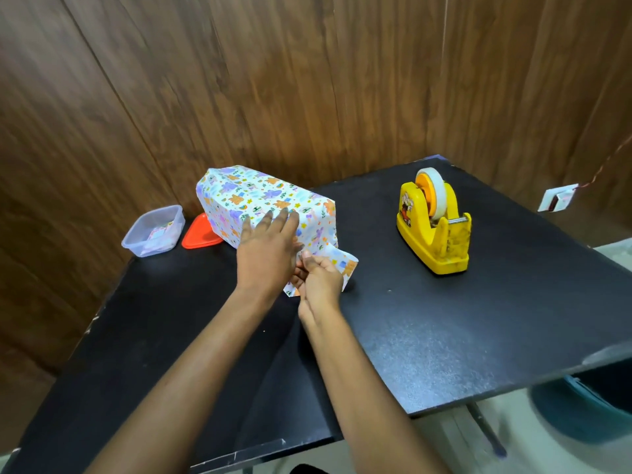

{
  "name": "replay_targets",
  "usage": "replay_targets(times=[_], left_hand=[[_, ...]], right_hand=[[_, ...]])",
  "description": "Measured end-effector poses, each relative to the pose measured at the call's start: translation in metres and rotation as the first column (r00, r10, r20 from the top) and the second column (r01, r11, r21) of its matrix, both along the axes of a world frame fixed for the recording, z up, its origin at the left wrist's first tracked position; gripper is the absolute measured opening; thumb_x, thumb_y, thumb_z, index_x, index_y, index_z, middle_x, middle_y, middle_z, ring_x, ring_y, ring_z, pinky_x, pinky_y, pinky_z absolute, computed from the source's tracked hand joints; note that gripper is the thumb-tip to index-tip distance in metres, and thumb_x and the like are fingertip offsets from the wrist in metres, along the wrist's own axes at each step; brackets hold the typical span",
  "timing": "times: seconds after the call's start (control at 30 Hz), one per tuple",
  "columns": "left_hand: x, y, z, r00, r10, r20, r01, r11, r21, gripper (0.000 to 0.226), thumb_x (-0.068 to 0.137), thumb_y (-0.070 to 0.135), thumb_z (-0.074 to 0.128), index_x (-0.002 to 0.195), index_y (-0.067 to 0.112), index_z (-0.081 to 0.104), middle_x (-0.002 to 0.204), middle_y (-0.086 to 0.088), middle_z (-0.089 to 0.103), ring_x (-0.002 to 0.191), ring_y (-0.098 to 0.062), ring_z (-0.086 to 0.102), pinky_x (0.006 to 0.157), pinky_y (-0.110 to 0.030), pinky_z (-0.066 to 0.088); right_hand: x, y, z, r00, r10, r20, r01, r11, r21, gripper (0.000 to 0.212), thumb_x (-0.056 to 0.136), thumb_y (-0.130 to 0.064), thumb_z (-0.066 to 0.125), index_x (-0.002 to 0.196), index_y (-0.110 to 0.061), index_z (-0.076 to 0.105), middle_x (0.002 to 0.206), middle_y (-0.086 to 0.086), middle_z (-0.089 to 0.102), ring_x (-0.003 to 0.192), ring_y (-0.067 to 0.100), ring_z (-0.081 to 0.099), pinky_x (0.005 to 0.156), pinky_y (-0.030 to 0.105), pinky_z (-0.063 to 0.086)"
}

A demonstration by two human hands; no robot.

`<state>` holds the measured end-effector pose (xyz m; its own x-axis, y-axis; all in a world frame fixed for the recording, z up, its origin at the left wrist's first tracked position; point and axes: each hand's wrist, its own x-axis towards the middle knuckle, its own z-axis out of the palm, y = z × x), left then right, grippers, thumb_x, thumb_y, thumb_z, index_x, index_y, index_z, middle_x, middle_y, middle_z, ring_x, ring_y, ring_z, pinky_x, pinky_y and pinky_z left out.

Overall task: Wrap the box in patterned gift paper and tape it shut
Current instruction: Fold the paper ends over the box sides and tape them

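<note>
Nearest, R hand (319, 278): fingers pinched the loose paper flap (346, 265) at the box's near end. L hand (266, 248) lay flat on the box (253, 200), fingers straight. Box sat on the table (444, 319), long axis near-right to far-left. Tape dispenser (434, 230) stood well right of box; red lid (200, 236) and clear tub (154, 230) sat left of it.

Right of your right grip (319, 278), past the paper flap (346, 265) it pinches, bare surface (410, 319) runs open to the tape dispenser (433, 220). Just beyond, the wrapped box (260, 203) blocks passage, your left grip (268, 248) flat on it. Farther left, a clear container (154, 230) and red lid (200, 234) crowd the wall (307, 80).
</note>
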<state>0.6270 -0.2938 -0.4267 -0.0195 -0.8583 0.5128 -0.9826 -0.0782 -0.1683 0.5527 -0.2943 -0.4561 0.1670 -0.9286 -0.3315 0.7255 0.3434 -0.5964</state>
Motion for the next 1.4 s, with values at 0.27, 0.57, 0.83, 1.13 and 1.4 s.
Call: replay_targets(times=[0.27, 0.57, 0.83, 1.13, 1.4], left_hand=[[0.005, -0.005, -0.003, 0.995, -0.083, 0.063, 0.088, 0.992, -0.085, 0.039, 0.077, 0.017, 0.064, 0.112, 0.000, 0.062, 0.114, -0.020, 0.065, 0.103, -0.039, 0.064, 0.100, -0.059, 0.035], [-0.004, -0.004, 0.004, 0.996, -0.075, 0.037, 0.079, 0.991, -0.109, 0.049, 0.055, 0.021, 0.087, 0.093, 0.000, 0.063, 0.083, -0.017, 0.068, 0.072, -0.037, 0.065, 0.063, -0.039, 0.051], [-0.004, -0.010, 0.010, 0.995, -0.052, 0.086, 0.065, 0.986, -0.152, 0.048, 0.049, 0.022, 0.090, 0.082, 0.006, 0.059, 0.070, -0.008, 0.062, 0.055, -0.029, 0.054, 0.054, -0.026, 0.027], [-0.001, -0.012, 0.017, 0.965, -0.053, 0.255, 0.083, 0.991, -0.107, 0.046, 0.049, 0.028, 0.091, 0.070, 0.007, 0.055, 0.060, -0.007, 0.057, 0.044, -0.026, 0.051, 0.046, -0.022, 0.021], [0.004, -0.018, 0.013, 0.945, -0.080, 0.317, 0.131, 0.981, -0.140, 0.050, 0.052, 0.039, 0.088, 0.074, 0.007, 0.056, 0.065, -0.007, 0.055, 0.046, -0.024, 0.049, 0.044, -0.024, 0.026]], right_hand=[[0.008, -0.009, -0.006, 0.993, 0.049, 0.103, -0.057, 0.995, 0.076, 0.026, 0.095, -0.004, 0.050, 0.071, -0.011, 0.058, 0.045, -0.009, 0.058, 0.038, 0.002, 0.051, 0.050, 0.020, 0.044], [0.007, -0.014, 0.001, 0.994, 0.081, -0.080, -0.069, 0.988, 0.138, 0.030, 0.092, -0.005, 0.054, 0.063, -0.010, 0.054, 0.041, -0.003, 0.052, 0.031, 0.011, 0.044, 0.040, 0.017, 0.037], [0.007, -0.007, -0.007, 0.968, 0.216, -0.130, -0.190, 0.964, 0.184, 0.045, 0.094, -0.033, 0.055, 0.059, -0.007, 0.043, 0.029, 0.002, 0.045, 0.022, 0.011, 0.039, 0.035, 0.009, 0.024], [0.005, 0.001, -0.008, 0.940, 0.325, 0.107, -0.342, 0.908, 0.243, 0.045, 0.094, -0.041, 0.050, 0.060, -0.012, 0.043, 0.033, -0.001, 0.047, 0.023, 0.006, 0.036, 0.031, 0.008, 0.025], [-0.005, 0.004, -0.009, 0.918, 0.387, 0.083, -0.396, 0.894, 0.209, 0.038, 0.098, -0.027, 0.048, 0.065, -0.009, 0.045, 0.035, 0.002, 0.051, 0.025, 0.006, 0.044, 0.030, 0.010, 0.031]])
